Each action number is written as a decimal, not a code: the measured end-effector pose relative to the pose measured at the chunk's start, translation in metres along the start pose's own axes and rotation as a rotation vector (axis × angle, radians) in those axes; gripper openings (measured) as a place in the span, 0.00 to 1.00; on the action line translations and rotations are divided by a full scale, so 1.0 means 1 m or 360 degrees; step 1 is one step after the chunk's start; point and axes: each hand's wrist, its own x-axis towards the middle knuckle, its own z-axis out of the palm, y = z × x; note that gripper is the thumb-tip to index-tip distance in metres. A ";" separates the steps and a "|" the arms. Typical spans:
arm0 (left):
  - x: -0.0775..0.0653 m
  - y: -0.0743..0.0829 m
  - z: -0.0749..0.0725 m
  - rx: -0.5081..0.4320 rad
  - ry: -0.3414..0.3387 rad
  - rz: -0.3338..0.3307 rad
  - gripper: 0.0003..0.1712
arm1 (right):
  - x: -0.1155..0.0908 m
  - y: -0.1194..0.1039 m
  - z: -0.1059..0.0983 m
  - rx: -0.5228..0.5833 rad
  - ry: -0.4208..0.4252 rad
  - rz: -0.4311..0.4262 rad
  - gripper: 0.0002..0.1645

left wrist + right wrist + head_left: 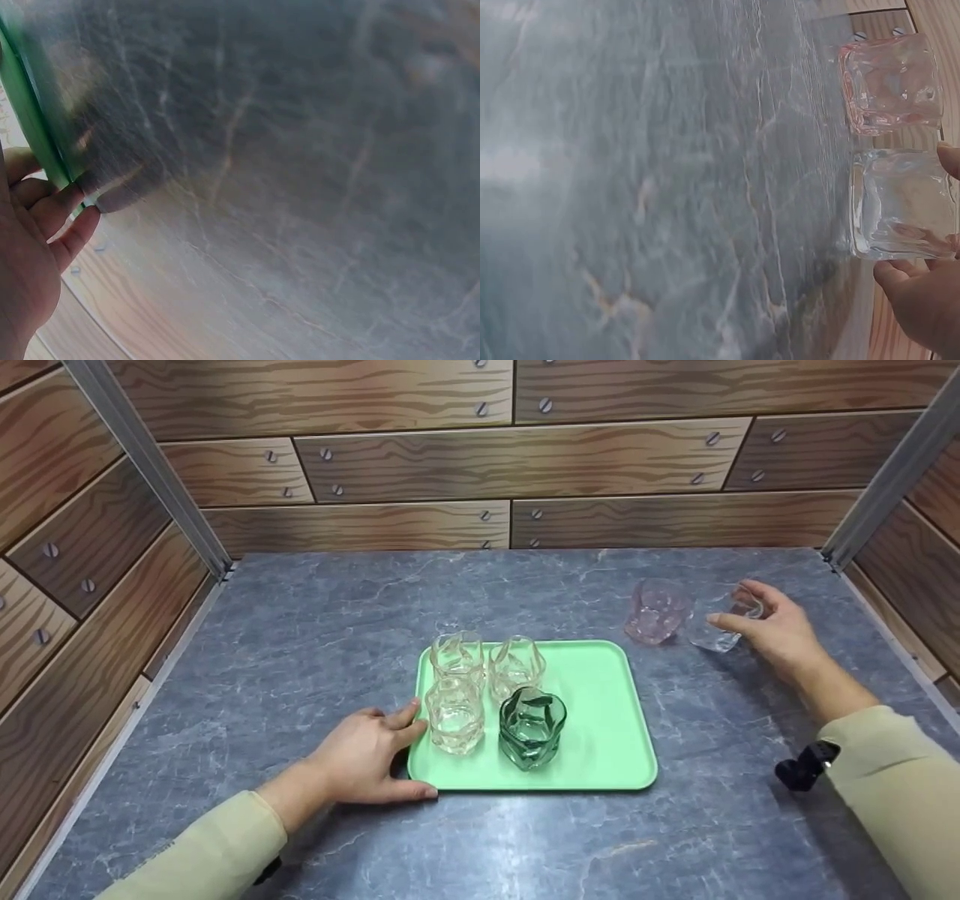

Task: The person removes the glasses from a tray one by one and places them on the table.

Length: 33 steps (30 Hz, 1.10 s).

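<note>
My right hand [784, 634] holds a clear glass [716, 630], thumb on the near side and fingers round the far side. In the right wrist view, that clear glass [904, 206] stands next to a pale pink glass [892, 86]. My left hand [364, 757] rests at the near left corner of a light green tray [600, 735], its fingers at the left rim and its thumb along the front edge. On the tray's left half are three clear glasses, one of them at the front [455, 720], and a dark green glass [532, 731].
The tray lies on a blue-grey marbled tabletop [315, 607]. Wood-patterned panels [420, 465] stand behind and on both sides, with metal posts [150, 465] at the back corners. The pink glass is beyond the tray's far right corner.
</note>
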 end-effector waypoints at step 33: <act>-0.001 0.002 -0.001 -0.0012 -0.0029 -0.0023 0.58 | -0.087 -0.122 0.034 0.0063 0.0056 -0.0586 0.54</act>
